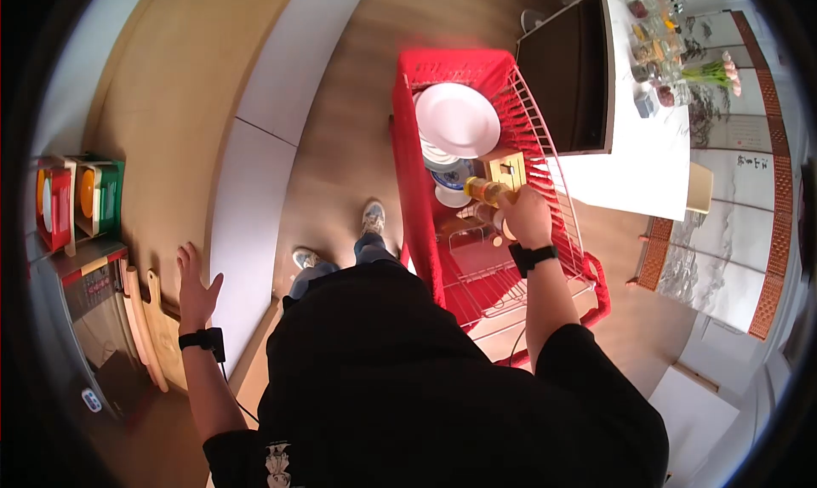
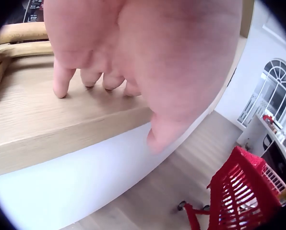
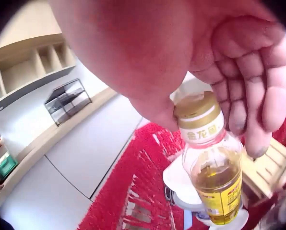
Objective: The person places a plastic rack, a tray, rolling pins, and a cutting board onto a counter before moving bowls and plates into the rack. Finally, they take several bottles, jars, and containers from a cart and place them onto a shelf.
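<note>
A small oil bottle with a gold cap [image 3: 215,177] is held by my right hand [image 1: 529,219] over the red cart [image 1: 414,224]. In the right wrist view the thumb lies against the cap and the fingers reach along its other side. Below it in the cart are white plates [image 1: 458,119], a blue-patterned bowl [image 1: 453,175], a light wooden block [image 1: 507,170] and another bottle lying beside them. My left hand [image 1: 197,294] rests with its fingertips on the wooden counter [image 2: 32,117], thumb over the edge, holding nothing.
Cutting boards [image 1: 160,331] and red and green holders [image 1: 104,200] with plates stand on the counter at the left. Jars and pink flowers [image 1: 723,73] stand on the white table [image 1: 648,160] right of the cart. My feet are on the floor between counter and cart.
</note>
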Tool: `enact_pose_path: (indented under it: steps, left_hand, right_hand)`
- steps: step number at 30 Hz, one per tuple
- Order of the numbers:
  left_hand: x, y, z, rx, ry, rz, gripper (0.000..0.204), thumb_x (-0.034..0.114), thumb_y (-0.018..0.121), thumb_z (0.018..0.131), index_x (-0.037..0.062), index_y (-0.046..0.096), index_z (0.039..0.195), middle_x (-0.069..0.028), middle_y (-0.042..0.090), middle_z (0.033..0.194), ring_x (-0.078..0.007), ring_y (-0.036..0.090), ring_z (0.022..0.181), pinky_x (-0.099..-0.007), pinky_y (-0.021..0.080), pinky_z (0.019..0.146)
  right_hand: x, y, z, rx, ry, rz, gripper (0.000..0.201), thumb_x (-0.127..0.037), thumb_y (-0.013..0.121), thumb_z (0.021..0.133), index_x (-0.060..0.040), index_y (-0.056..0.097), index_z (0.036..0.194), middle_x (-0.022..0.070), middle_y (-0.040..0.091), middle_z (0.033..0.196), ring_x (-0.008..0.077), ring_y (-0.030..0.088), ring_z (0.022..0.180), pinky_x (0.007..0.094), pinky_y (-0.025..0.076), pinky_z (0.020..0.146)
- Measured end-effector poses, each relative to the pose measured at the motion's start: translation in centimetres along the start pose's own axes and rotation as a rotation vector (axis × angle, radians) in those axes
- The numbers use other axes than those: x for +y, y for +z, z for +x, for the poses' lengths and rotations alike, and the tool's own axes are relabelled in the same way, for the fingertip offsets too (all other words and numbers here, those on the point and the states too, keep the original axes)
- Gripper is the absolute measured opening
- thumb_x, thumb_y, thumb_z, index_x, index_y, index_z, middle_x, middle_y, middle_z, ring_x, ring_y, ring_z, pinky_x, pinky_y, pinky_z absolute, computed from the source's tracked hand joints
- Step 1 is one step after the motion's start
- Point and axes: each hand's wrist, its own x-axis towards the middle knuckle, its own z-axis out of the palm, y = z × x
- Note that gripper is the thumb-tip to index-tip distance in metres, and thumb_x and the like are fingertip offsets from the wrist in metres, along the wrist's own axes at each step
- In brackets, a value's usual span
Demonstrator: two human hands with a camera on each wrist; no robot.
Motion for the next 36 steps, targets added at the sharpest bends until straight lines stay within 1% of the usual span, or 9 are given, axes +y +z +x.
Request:
enact_pose_path:
  steps: [4,10,17,18,20,26,29,30,36]
  left_hand:
    - [0.0,0.1,0.6,0.074,-0.005,0.001,0.087,0.021,0.073,0.091,0.0061,0.023,0.161,-0.0232,0.023,0.166,-0.041,0.023,0.153,-0.0469,0.029,0.122]
    - [12.7,-7.2,-1.7,0.245,0.664,-0.46,0.071,0.022,0.08,0.083,0.0014,0.05,0.144,-0.0207,0.054,0.146,-0.0397,0.05,0.134,-0.0458,0.04,0.114]
    - [19.0,-15.5,-7.2,0.541,1.038,-0.432,0.096,0.035,0.086,0.073,0.0068,0.041,0.152,-0.0197,0.051,0.146,-0.036,0.051,0.134,-0.0508,0.039,0.112]
    - [18.1,-15.1,-7.2,0.602,1.074,-0.516,0.089,0.029,0.087,0.072,0.0078,0.046,0.148,-0.0176,0.055,0.141,-0.0358,0.057,0.128,-0.0505,0.045,0.107]
    - [14.8,-13.7,-7.5,0.552,0.944,-0.571,0.081,0.025,0.088,0.072,0.0076,0.051,0.142,-0.0158,0.06,0.134,-0.0333,0.06,0.122,-0.0471,0.048,0.103]
    - [4.1,-21.0,-12.1,0.79,0.369,-0.72,0.07,0.02,0.092,0.07,0.0053,0.056,0.128,-0.0144,0.065,0.117,-0.0316,0.064,0.113,-0.0394,0.052,0.098]
    - [-3.0,-24.9,-13.4,1.103,0.291,-0.73,0.077,0.022,0.087,0.082,0.0025,0.04,0.139,-0.0141,0.061,0.124,-0.0214,0.059,0.117,-0.039,0.051,0.097]
    - [-3.7,-27.1,-15.1,0.969,0.244,-1.217,0.074,0.019,0.082,0.087,0.002,0.036,0.142,-0.0149,0.058,0.127,-0.0205,0.056,0.12,-0.04,0.05,0.1]
    - [-16.7,-34.9,-17.7,1.49,0.125,-0.819,0.048,0.025,0.068,0.1,0.0026,0.043,0.135,-0.012,0.063,0.119,-0.0153,0.061,0.107,-0.0319,0.052,0.09]
  right_hand:
    - [-5.4,-7.2,-3.9,0.319,-0.266,0.021,0.033,-0.032,0.071,0.087,-0.0005,0.061,0.088,0.0195,0.07,0.088,0.0402,0.07,0.08,0.0491,0.057,0.07]
    - [-15.6,-18.0,-13.1,0.63,-0.708,0.117,0.028,-0.027,0.076,0.082,-0.0057,0.058,0.081,0.0143,0.06,0.075,0.0375,0.061,0.066,0.0457,0.05,0.059]
    - [-24.4,-21.8,-23.0,0.461,-1.357,0.602,0.041,-0.036,0.076,0.082,0.0013,0.06,0.079,0.0143,0.055,0.067,0.0308,0.055,0.059,0.0386,0.044,0.055]
    - [-25.2,-20.4,-24.0,0.486,-1.295,0.683,0.071,-0.067,0.062,0.088,0.0038,0.057,0.085,0.011,0.056,0.074,0.0231,0.052,0.064,0.0341,0.039,0.058]
    - [-26.7,-19.7,-24.4,0.486,-1.267,0.687,0.071,-0.067,0.058,0.092,0.0033,0.057,0.087,0.0097,0.055,0.076,0.0214,0.052,0.067,0.0329,0.039,0.06]
    - [-27.1,-17.3,-21.8,0.324,-1.075,0.634,0.014,-0.011,0.064,0.099,0.002,0.069,0.101,0.0116,0.069,0.088,0.0196,0.065,0.073,0.0323,0.054,0.071]
    - [-25.2,-13.5,-18.6,0.241,-0.874,0.595,0.016,-0.012,0.063,0.101,0.0027,0.067,0.095,0.0116,0.067,0.083,0.0184,0.063,0.071,0.0322,0.052,0.068]
    - [-25.0,-12.9,-18.0,0.257,-0.879,0.52,0.019,-0.014,0.062,0.102,0.0035,0.067,0.096,0.0112,0.068,0.081,0.0181,0.064,0.07,0.032,0.052,0.067]
    - [-26.4,-10.7,-16.8,0.211,-0.952,0.493,0.024,-0.02,0.061,0.103,0.0025,0.069,0.103,0.0143,0.07,0.081,0.0199,0.065,0.069,0.0335,0.053,0.067]
